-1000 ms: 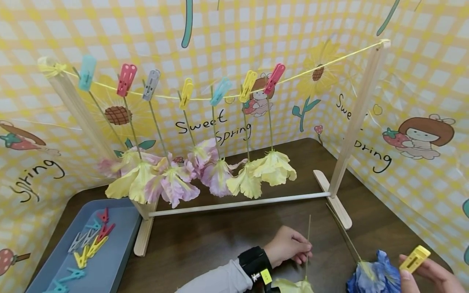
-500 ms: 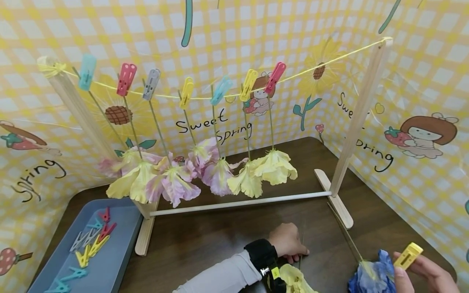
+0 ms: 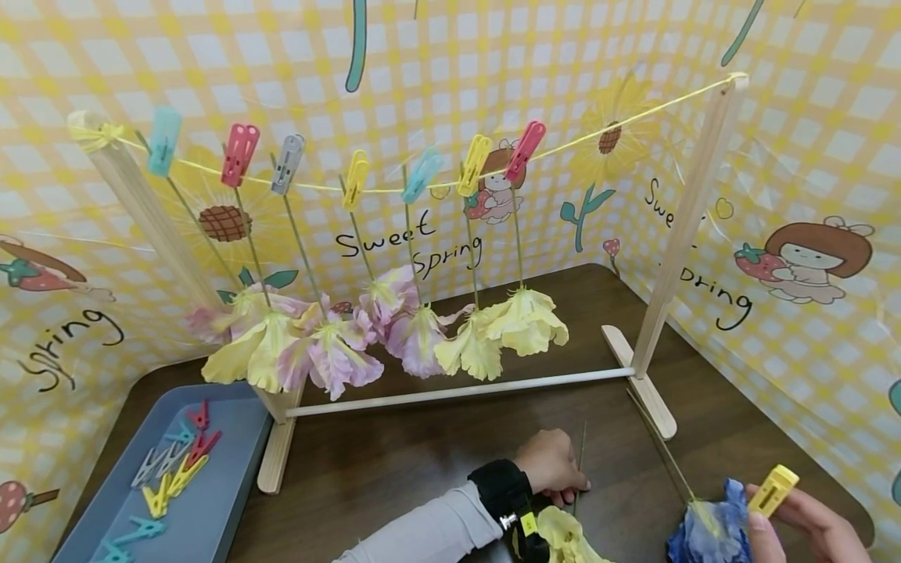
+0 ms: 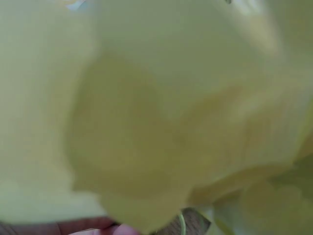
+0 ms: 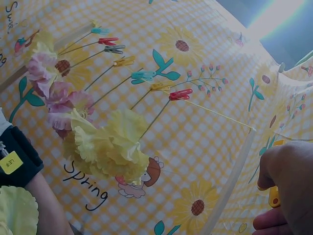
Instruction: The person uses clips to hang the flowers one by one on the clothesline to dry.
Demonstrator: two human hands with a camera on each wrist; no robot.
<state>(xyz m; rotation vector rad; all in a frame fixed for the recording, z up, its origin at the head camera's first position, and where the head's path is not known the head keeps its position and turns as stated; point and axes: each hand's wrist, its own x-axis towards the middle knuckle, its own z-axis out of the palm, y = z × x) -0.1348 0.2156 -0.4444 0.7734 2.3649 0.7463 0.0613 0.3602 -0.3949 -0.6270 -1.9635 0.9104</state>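
My left hand (image 3: 551, 463) pinches the thin stem (image 3: 581, 450) of a pale yellow flower (image 3: 565, 536) low over the table. Its head hangs below the hand, partly cut off by the frame's bottom edge. Blurred yellow petals (image 4: 132, 132) fill most of the left wrist view. At the lower right, my right hand (image 3: 809, 522) holds a yellow clothespin (image 3: 773, 490) between thumb and fingers. A blue flower (image 3: 709, 532) lies on the table just left of that hand, its stem reaching toward the rack's right foot.
A yellow string (image 3: 591, 138) spans a wooden rack (image 3: 686, 227); several clothespins hold pink and yellow flowers (image 3: 524, 320) on it, heads down. At left, a blue-grey tray (image 3: 211, 500) carries loose clothespins (image 3: 169, 457). A white crossbar (image 3: 457, 395) runs low between the posts.
My left hand has turned over, back upward, and shifted slightly right; the yellow flower's head has swung round with it. My right hand has moved a little left with the clothespin.
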